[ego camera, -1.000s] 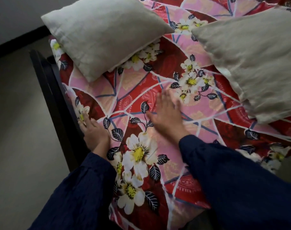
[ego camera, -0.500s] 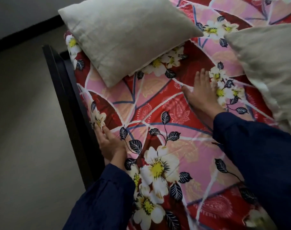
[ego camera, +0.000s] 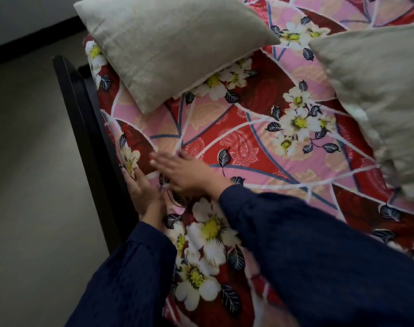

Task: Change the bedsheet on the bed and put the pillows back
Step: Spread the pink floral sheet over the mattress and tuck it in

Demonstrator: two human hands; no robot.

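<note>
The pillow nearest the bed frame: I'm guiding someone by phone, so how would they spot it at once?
On the red floral bedsheet, follow the dark bed frame on the left to its far end. The beige pillow lies at that corner. The other pillow lies to the right, away from the frame.

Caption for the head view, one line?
Left hand and right hand rest on the floral bedsheet beside the bed frame; two pillows lie on it.

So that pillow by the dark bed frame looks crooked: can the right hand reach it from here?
Probably yes: the right hand is open and holds nothing, and only bare bedsheet lies between it and the pillow.
</note>
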